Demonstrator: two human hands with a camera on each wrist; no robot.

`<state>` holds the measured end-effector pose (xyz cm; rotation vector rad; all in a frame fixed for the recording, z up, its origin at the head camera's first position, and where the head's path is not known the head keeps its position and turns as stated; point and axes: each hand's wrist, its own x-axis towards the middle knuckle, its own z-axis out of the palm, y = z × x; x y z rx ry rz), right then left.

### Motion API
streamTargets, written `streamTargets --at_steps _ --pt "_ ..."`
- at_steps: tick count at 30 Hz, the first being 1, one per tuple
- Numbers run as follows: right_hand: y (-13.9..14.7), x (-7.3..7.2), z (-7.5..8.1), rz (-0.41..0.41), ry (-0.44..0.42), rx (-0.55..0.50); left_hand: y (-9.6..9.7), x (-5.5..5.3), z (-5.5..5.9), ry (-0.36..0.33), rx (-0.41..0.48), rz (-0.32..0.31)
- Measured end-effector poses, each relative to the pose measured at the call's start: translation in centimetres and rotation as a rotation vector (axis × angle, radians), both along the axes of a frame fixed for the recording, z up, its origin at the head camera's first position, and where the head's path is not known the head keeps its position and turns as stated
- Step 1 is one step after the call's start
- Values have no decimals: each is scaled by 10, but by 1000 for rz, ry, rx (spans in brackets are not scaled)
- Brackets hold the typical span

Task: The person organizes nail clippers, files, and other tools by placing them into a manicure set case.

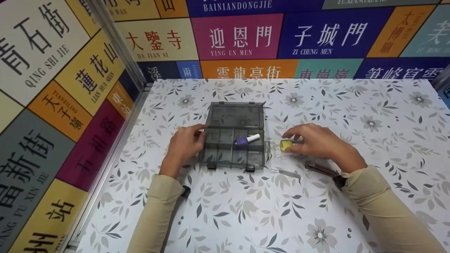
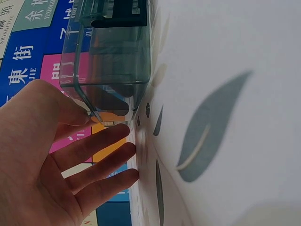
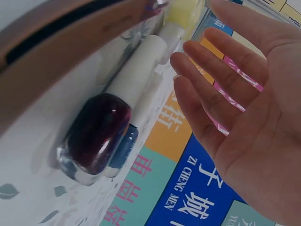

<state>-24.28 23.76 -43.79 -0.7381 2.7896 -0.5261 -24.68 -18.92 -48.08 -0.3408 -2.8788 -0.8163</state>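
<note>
A see-through grey compartment box (image 1: 219, 154) lies with its lid raised back. Inside its right half is a purple nail polish bottle (image 1: 242, 141) with a white cap. My left hand (image 1: 182, 146) touches the box's left side, thumb near a corner, other fingers loosely extended in the left wrist view. My right hand (image 1: 318, 140) reaches over a yellow nail polish bottle (image 1: 285, 145), the thumb close against it and the index finger arched above. Below the right palm, the right wrist view shows a dark red nail polish bottle (image 3: 96, 134) and a blue one (image 3: 124, 146).
A long, narrow brownish metallic thing (image 1: 321, 169) lies by my right wrist. Nearer the box is a slim clear object (image 1: 287, 172), its kind unclear. The flowered tabletop (image 1: 253, 218) meets sign-covered panels (image 1: 237, 37) at the back and left.
</note>
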Motion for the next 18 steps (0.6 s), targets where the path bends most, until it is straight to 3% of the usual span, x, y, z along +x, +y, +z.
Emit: streamTargets --at_steps 9,18 --pt "0 3 -8 -20 -12 -25 1 2 0 11 -3 5" --pt "2 3 -14 -7 29 -34 1 0 -1 15 -14 17"
